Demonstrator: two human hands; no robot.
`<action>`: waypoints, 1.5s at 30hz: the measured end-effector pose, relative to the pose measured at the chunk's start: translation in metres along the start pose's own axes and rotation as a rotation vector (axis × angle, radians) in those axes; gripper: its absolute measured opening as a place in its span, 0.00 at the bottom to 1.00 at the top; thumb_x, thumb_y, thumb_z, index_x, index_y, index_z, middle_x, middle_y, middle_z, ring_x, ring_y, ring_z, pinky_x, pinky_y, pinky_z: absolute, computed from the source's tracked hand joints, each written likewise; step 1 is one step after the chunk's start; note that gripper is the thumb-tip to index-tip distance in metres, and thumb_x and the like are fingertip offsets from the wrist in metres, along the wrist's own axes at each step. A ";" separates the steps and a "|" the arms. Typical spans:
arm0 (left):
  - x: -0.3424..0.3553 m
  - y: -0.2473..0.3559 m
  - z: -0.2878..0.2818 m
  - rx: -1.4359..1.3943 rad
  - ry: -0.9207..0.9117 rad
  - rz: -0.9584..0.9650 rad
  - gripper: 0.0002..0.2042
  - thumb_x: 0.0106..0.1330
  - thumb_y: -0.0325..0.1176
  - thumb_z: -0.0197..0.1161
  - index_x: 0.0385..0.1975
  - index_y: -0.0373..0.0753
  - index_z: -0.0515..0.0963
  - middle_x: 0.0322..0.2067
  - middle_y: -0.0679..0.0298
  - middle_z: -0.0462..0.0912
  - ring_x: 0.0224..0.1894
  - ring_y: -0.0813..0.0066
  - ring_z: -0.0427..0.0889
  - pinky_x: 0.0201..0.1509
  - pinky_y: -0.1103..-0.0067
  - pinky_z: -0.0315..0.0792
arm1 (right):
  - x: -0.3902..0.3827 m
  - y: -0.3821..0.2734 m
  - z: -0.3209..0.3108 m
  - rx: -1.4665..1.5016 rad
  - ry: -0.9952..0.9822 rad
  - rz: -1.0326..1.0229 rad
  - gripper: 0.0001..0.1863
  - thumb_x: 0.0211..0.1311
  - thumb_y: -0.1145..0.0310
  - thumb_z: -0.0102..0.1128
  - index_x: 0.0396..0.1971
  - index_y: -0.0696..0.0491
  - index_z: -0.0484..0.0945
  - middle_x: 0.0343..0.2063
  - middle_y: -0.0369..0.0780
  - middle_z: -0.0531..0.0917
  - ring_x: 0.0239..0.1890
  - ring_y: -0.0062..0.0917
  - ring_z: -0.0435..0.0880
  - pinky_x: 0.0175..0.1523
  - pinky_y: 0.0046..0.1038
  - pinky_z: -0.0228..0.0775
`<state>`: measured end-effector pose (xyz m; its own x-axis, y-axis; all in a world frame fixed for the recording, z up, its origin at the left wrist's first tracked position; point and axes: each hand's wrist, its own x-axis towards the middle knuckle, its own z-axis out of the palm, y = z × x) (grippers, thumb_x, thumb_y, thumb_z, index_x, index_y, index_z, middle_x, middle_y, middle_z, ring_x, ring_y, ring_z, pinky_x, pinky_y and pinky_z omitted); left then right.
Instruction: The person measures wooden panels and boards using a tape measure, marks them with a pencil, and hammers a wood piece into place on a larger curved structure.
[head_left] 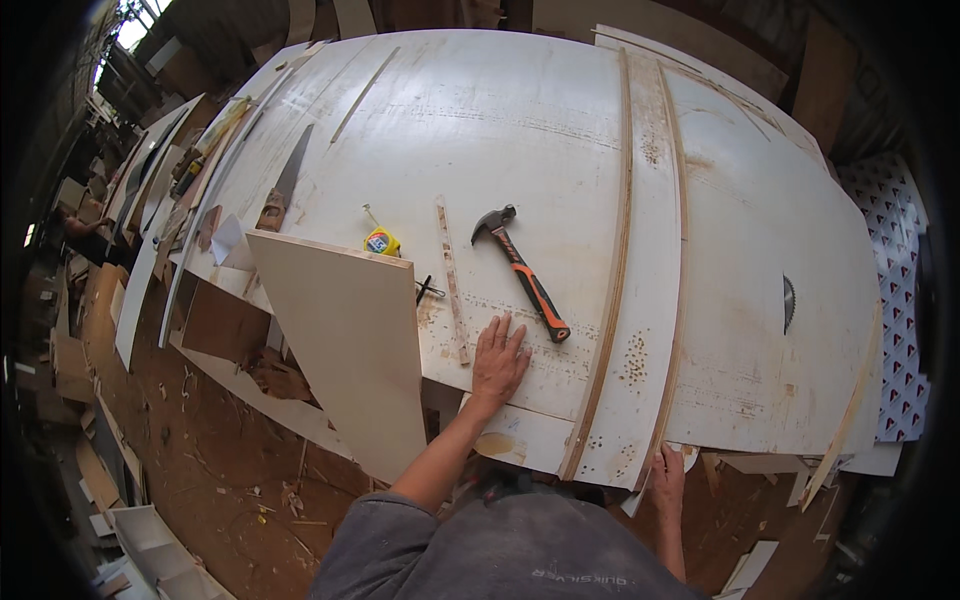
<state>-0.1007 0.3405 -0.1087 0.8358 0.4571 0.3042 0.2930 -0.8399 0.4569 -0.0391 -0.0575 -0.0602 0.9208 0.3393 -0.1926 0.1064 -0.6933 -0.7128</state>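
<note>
My left hand [498,365] lies flat with fingers apart on the white worktable [520,150], just below a claw hammer [525,280] with an orange-and-black handle. Beside it lie a speckled narrow strip [450,285], a yellow tape measure [382,240] and a small dark tool [428,292]. A cream panel [335,350] stands to the left, partly beside my forearm. My right hand [668,485] grips the front edge at the right, near a long raised wooden strip [670,260]; what its fingertips hold exactly is partly hidden.
A handsaw [285,180] lies at left and a circular saw blade [788,303] at right. A person [85,235] works at far left among stacked boards. Patterned white sheets [890,300] stand at right. Offcuts litter the brown floor [230,460].
</note>
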 end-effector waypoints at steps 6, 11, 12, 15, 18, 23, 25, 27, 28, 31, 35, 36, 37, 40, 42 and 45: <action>-0.002 0.000 0.000 -0.036 -0.053 -0.065 0.23 0.68 0.43 0.58 0.60 0.40 0.71 0.68 0.51 0.59 0.71 0.52 0.55 0.74 0.59 0.50 | 0.103 -0.113 0.016 0.151 0.118 -0.185 0.18 0.72 0.65 0.51 0.55 0.60 0.74 0.42 0.42 0.78 0.44 0.26 0.78 0.50 0.28 0.71; -0.001 -0.004 -0.004 -0.052 -0.076 -0.122 0.24 0.68 0.44 0.58 0.61 0.40 0.70 0.67 0.50 0.59 0.72 0.53 0.53 0.74 0.59 0.49 | 0.186 -0.298 0.153 0.184 -0.425 -0.612 0.20 0.68 0.68 0.56 0.57 0.56 0.72 0.40 0.44 0.77 0.41 0.29 0.80 0.46 0.30 0.74; 0.002 -0.001 -0.006 -0.063 -0.081 -0.123 0.24 0.68 0.44 0.58 0.61 0.40 0.69 0.66 0.50 0.60 0.72 0.54 0.53 0.74 0.59 0.49 | 0.201 -0.322 0.190 0.175 -0.511 -0.649 0.21 0.66 0.67 0.57 0.58 0.55 0.72 0.44 0.45 0.76 0.41 0.31 0.81 0.47 0.31 0.75; 0.007 -0.001 -0.007 -0.081 -0.196 -0.129 0.26 0.69 0.44 0.56 0.63 0.38 0.66 0.65 0.51 0.61 0.72 0.55 0.53 0.74 0.60 0.49 | 0.247 -0.373 0.302 -0.049 -0.553 -0.847 0.31 0.61 0.59 0.60 0.65 0.49 0.65 0.51 0.47 0.73 0.54 0.39 0.75 0.58 0.40 0.69; 0.009 -0.005 -0.016 -0.251 -0.255 -0.216 0.28 0.69 0.44 0.55 0.66 0.36 0.62 0.66 0.51 0.62 0.72 0.54 0.52 0.75 0.62 0.46 | 0.252 -0.416 0.378 -0.184 -0.501 -0.950 0.37 0.56 0.53 0.62 0.66 0.46 0.63 0.54 0.47 0.71 0.56 0.40 0.73 0.58 0.42 0.68; 0.002 -0.016 -0.030 -0.333 -0.328 -0.150 0.29 0.69 0.44 0.53 0.66 0.35 0.62 0.67 0.52 0.62 0.71 0.55 0.55 0.74 0.63 0.47 | 0.236 -0.459 0.410 -0.365 -0.496 -0.928 0.32 0.55 0.47 0.60 0.60 0.44 0.71 0.53 0.47 0.72 0.56 0.40 0.71 0.53 0.43 0.69; -0.005 -0.017 -0.016 -0.362 -0.273 -0.133 0.29 0.69 0.44 0.54 0.66 0.36 0.63 0.68 0.53 0.61 0.71 0.56 0.56 0.74 0.64 0.47 | 0.239 -0.464 0.415 -0.397 -0.529 -0.862 0.26 0.59 0.48 0.58 0.55 0.45 0.75 0.52 0.46 0.72 0.55 0.40 0.71 0.54 0.43 0.70; -0.009 -0.010 -0.007 -0.456 -0.176 -0.206 0.28 0.69 0.44 0.55 0.67 0.38 0.64 0.70 0.53 0.58 0.72 0.57 0.55 0.75 0.65 0.46 | 0.248 -0.455 0.421 -0.330 -0.467 -0.871 0.18 0.64 0.52 0.54 0.45 0.48 0.79 0.48 0.45 0.73 0.52 0.40 0.72 0.51 0.43 0.73; -0.007 -0.009 -0.006 -0.460 -0.143 -0.224 0.28 0.69 0.44 0.55 0.67 0.40 0.65 0.70 0.54 0.57 0.72 0.57 0.55 0.75 0.65 0.46 | 0.249 -0.454 0.419 -0.310 -0.496 -0.867 0.16 0.65 0.55 0.53 0.44 0.50 0.79 0.47 0.46 0.73 0.51 0.40 0.73 0.51 0.43 0.74; -0.004 -0.010 -0.002 -0.497 -0.093 -0.196 0.25 0.71 0.46 0.55 0.66 0.46 0.68 0.73 0.53 0.52 0.74 0.57 0.50 0.75 0.61 0.43 | 0.246 -0.451 0.416 -0.253 -0.459 -0.811 0.15 0.63 0.56 0.54 0.40 0.52 0.79 0.47 0.48 0.74 0.51 0.42 0.74 0.50 0.46 0.73; -0.004 -0.008 0.002 -0.399 -0.072 -0.094 0.26 0.71 0.44 0.55 0.67 0.42 0.66 0.73 0.53 0.51 0.74 0.57 0.49 0.75 0.61 0.43 | 0.260 -0.429 0.420 -0.018 -0.304 -0.633 0.15 0.63 0.58 0.53 0.38 0.54 0.78 0.44 0.50 0.75 0.48 0.45 0.76 0.52 0.45 0.73; -0.002 -0.003 0.000 -0.308 -0.078 -0.086 0.26 0.72 0.42 0.54 0.68 0.42 0.64 0.73 0.55 0.50 0.74 0.59 0.51 0.76 0.65 0.45 | 0.266 -0.418 0.425 0.053 -0.266 -0.565 0.15 0.63 0.58 0.53 0.38 0.55 0.78 0.43 0.50 0.76 0.47 0.45 0.76 0.52 0.44 0.73; -0.001 -0.001 -0.002 -0.213 -0.076 -0.082 0.27 0.73 0.40 0.52 0.70 0.42 0.61 0.74 0.57 0.50 0.74 0.62 0.52 0.76 0.69 0.47 | 0.267 -0.412 0.426 0.151 -0.240 -0.574 0.14 0.64 0.59 0.53 0.37 0.55 0.78 0.42 0.50 0.76 0.47 0.45 0.77 0.52 0.44 0.72; -0.002 0.002 -0.001 -0.329 -0.074 -0.132 0.26 0.70 0.45 0.58 0.65 0.40 0.68 0.72 0.51 0.54 0.74 0.54 0.49 0.75 0.59 0.42 | 0.271 -0.395 0.422 0.390 -0.149 -0.559 0.13 0.65 0.61 0.52 0.36 0.57 0.77 0.39 0.50 0.78 0.45 0.44 0.78 0.51 0.41 0.72; -0.002 -0.003 -0.002 -0.308 -0.064 -0.116 0.26 0.68 0.44 0.59 0.64 0.40 0.70 0.71 0.50 0.55 0.74 0.52 0.49 0.75 0.58 0.43 | 0.270 -0.395 0.415 0.491 -0.090 -0.496 0.13 0.66 0.63 0.52 0.36 0.58 0.78 0.37 0.50 0.79 0.43 0.45 0.79 0.50 0.40 0.72; -0.005 -0.004 -0.014 -0.327 -0.126 -0.146 0.26 0.68 0.41 0.58 0.65 0.40 0.67 0.70 0.53 0.58 0.72 0.53 0.52 0.73 0.61 0.50 | 0.271 -0.387 0.385 0.723 -0.177 -0.224 0.12 0.68 0.64 0.52 0.36 0.58 0.78 0.34 0.45 0.82 0.38 0.38 0.82 0.47 0.34 0.72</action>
<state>-0.1129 0.3458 -0.1002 0.8526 0.5085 0.1203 0.2666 -0.6213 0.7368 0.0246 0.5474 -0.0955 0.8260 0.5611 -0.0540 -0.0447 -0.0302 -0.9985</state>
